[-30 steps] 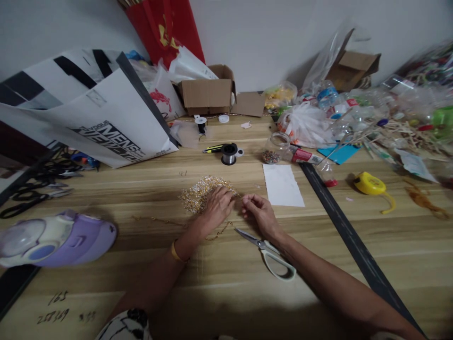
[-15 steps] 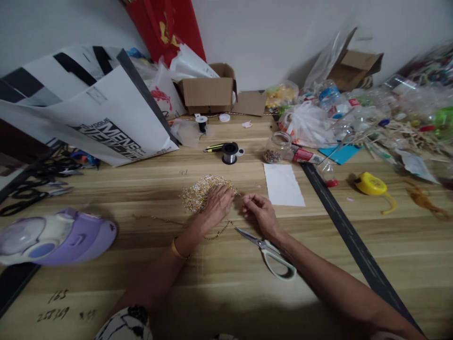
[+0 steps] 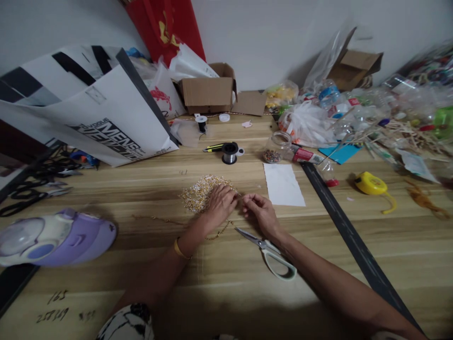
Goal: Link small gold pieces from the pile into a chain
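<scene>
The left hand point(image 3: 221, 203), fingers curled, partly hides the glittering pile point(image 3: 198, 193) leftward; the right hand point(image 3: 261, 211) bunches its fingers (either's hold: can't tell).

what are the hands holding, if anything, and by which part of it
It cannot be told: the left hand overlaps the shiny pile and the fingers of the right hand look pinched, but anything between them is too small to make out.

bare tabletop point(image 3: 150, 184) lies left of the glittering pile point(image 3: 198, 193); scissors point(image 3: 262, 244) (points leftward) crowd the right hand point(image 3: 261, 211).
</scene>
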### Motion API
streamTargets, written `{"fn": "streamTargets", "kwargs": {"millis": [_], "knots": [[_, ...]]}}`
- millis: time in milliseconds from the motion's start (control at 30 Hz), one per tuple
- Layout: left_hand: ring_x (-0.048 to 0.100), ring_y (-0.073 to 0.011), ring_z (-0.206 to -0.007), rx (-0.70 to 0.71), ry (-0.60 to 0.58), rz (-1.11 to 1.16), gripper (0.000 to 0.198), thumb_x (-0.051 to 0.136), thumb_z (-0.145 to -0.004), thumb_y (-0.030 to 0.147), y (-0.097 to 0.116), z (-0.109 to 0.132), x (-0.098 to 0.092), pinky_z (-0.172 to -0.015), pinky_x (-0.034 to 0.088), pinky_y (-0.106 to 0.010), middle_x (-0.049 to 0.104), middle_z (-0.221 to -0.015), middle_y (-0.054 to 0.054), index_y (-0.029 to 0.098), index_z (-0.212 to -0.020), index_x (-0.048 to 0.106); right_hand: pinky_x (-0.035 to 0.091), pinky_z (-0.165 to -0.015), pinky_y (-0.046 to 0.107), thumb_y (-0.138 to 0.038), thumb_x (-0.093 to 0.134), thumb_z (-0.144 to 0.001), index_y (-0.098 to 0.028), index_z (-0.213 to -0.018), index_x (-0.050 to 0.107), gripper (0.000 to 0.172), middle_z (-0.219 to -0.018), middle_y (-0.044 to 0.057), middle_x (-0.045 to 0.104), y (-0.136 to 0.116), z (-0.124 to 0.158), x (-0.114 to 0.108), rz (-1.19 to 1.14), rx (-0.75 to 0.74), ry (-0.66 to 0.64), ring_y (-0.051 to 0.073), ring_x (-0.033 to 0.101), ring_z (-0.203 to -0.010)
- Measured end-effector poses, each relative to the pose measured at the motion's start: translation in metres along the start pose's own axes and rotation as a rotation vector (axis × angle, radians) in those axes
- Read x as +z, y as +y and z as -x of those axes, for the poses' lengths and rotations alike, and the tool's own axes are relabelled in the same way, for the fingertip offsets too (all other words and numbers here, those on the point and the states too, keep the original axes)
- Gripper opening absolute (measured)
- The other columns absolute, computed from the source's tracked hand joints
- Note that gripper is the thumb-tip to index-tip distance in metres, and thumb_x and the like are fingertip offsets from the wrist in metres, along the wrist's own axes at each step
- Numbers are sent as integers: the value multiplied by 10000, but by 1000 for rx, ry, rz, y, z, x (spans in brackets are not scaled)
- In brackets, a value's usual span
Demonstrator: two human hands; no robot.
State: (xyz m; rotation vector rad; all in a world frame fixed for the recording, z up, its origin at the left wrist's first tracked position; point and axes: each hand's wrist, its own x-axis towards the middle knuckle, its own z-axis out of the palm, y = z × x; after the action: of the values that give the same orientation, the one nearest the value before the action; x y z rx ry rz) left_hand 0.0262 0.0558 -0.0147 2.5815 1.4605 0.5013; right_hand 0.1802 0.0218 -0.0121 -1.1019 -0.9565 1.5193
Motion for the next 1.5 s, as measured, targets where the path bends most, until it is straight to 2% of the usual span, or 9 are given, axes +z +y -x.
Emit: {"fn": "streamTargets", "kwargs": {"millis": [200,467,800,867,1000,1100,1267,1367,1500], "knots": [[476,-215,-928,-23,-17,-38,174,433,-869,162,3,0,4,-830,379,-354,584,-894,-74,173,-861,607,431,-470,197,-420,708,-668,-168,-736,585,289,-580,-23,553,0,0,1,14,11,5,87,494,-500],[477,-237,-913,-18,-30,-136,202,383,-896,196,2,1,1,-807,364,-367,585,-903,-89,159,-857,579,427,-472,192,-414,707,-676,-168,-737,587,280,-584,-26,557,1,1,-1,16,2,13,85,498,-507],[537,-182,-813,-150,94,109,141,494,-855,218,-12,0,-14,-793,399,-309,633,-797,-41,175,-781,606,415,-459,181,-397,723,-665,-165,-755,594,280,-581,-28,560,2,-2,-2,-34,44,24,77,497,-496],[544,-182,-809,-118,65,140,119,537,-829,217,-14,0,-18,-793,400,-305,635,-767,-36,178,-761,626,418,-461,183,-394,730,-656,-164,-750,596,282,-580,-28,560,2,-2,-3,-42,45,26,78,498,-496],[549,-163,-783,31,-146,199,103,558,-800,181,-17,3,-30,-747,395,-274,641,-764,-21,188,-759,653,414,-458,181,-402,722,-663,-161,-746,589,288,-569,-31,557,1,-1,-2,-26,26,16,74,490,-484],[545,-167,-766,42,-242,161,84,570,-786,190,-18,5,-37,-721,386,-273,639,-750,-15,186,-751,646,414,-451,180,-412,722,-655,-160,-746,581,303,-562,-35,551,0,0,-1,-16,28,24,70,481,-470],[525,-191,-813,38,-225,41,64,572,-782,213,-10,13,-32,-750,382,-301,607,-797,-42,168,-764,613,419,-453,183,-416,722,-649,-160,-738,578,307,-551,-36,542,-2,1,1,3,13,25,73,477,-476],[505,-176,-781,90,-230,17,142,482,-838,175,-4,20,-26,-778,381,-303,584,-767,-42,164,-740,584,412,-447,182,-417,711,-662,-162,-741,577,299,-552,-34,539,-3,1,1,23,-3,16,76,475,-483],[488,-194,-829,31,-172,-37,210,394,-874,143,4,30,-23,-794,380,-319,582,-813,-72,152,-765,573,414,-457,190,-424,696,-678,-164,-743,570,296,-555,-35,533,-3,1,1,35,-4,3,78,471,-484]]}}
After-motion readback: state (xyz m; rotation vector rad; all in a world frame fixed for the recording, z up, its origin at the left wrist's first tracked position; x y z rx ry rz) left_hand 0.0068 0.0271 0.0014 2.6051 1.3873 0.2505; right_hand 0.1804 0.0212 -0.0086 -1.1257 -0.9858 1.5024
